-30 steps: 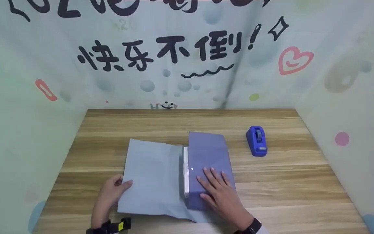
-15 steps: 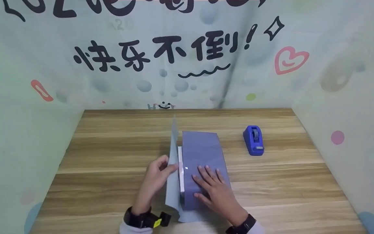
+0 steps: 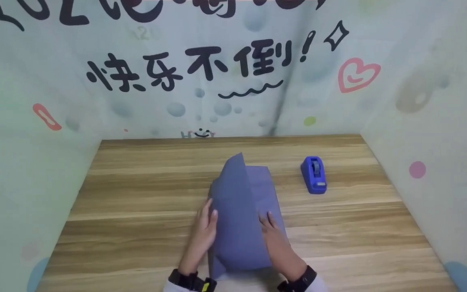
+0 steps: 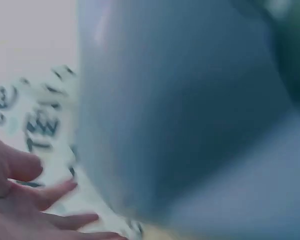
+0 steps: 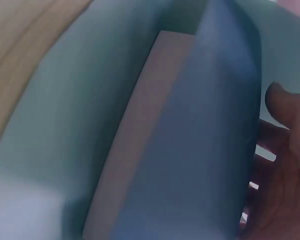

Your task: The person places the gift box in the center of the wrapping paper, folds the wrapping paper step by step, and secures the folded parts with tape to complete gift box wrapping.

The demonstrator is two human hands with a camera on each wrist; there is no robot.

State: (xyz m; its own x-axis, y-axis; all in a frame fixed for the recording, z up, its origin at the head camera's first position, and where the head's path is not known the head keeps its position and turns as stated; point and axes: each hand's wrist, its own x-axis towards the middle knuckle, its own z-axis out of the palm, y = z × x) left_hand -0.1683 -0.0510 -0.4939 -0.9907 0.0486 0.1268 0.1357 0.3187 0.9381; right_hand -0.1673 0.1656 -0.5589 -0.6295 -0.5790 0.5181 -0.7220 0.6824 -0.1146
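A sheet of blue-grey wrapping paper (image 3: 235,219) arches over from the left across a box, its free edge standing up at the far end. The box (image 5: 135,130) shows as a pale strip under the paper in the right wrist view; from the head view it is hidden. My left hand (image 3: 204,233) is at the paper's left side with fingers extended; the left wrist view has its fingers spread. With straight fingers, my right hand (image 3: 280,243) rests on the folded purple-blue part of the paper, partly covered by the arching flap.
A blue tape dispenser (image 3: 314,175) stands on the wooden table (image 3: 136,202), right of and beyond the paper. Printed cloth walls (image 3: 156,109) enclose the table at the back and both sides.
My left hand has moved right, bringing the left flap of paper up and over the box, and its fingers have let go of the edge. My right hand has stayed on the paper.
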